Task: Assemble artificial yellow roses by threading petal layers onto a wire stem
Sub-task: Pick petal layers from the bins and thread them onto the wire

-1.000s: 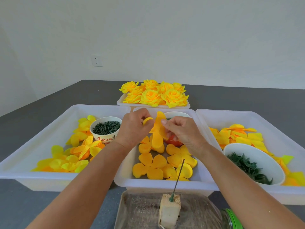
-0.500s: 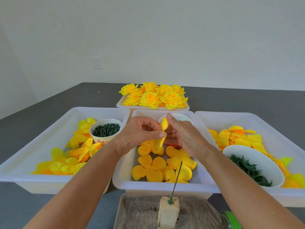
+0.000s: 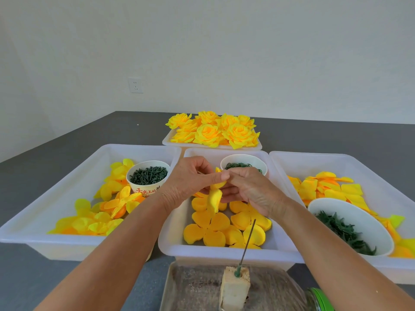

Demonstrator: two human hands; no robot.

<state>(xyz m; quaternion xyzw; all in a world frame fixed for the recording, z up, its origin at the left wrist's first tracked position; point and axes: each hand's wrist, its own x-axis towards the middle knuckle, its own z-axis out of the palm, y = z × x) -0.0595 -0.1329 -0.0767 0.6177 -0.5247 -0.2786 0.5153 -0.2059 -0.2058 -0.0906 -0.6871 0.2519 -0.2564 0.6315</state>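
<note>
A yellow petal layer (image 3: 216,194) is pinched between both hands above the middle tray (image 3: 175,241).

A dark grey tabletop (image 3: 336,135) is seen against a plain white wall with a socket (image 3: 135,85); three white trays of petals are set side by side, with finished roses (image 3: 213,131) in a tray behind. The petal layer is folded and hangs crumpled from the fingers, bright yellow. It is gripped by the curled left hand (image 3: 188,180) and pinched by the right hand (image 3: 251,191). Compared with half a second ago, the layer has been folded tighter and the fingertips brought together. The wire stem (image 3: 247,241) stands tilted in a foam block (image 3: 234,288).
</note>
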